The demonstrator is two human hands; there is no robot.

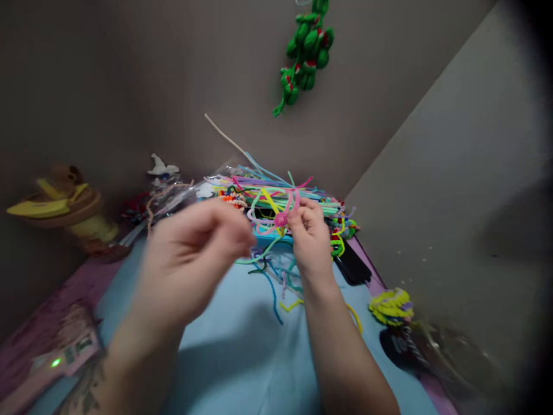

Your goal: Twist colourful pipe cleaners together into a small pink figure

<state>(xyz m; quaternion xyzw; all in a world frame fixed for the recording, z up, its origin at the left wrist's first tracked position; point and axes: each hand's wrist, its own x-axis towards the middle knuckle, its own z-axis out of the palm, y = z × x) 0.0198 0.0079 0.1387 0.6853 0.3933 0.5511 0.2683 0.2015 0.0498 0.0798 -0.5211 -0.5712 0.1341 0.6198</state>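
Between the thumb and fingers of my right hand (311, 233) is a pipe-cleaner flower (280, 219). It has a pink coiled centre and open loops in pink, mint, lilac and yellow, with loose ends sticking out. My left hand (196, 253) is raised to the left of the flower, nearer the camera and blurred by motion. Its fingers curl in towards the thumb, apart from the flower; what they pinch, if anything, cannot be made out. Behind the flower lies a pile of long pipe cleaners (319, 199) in many colours.
Pipe-cleaner scraps (275, 297) lie on the light blue table cover (224, 334). A black phone (353, 265) and a yellow fuzzy bundle (391, 306) are at right. At left stand a brown pot-like object (64, 213) and a pink device (64, 360) with a green light. Green knitted decorations (306, 52) hang above.
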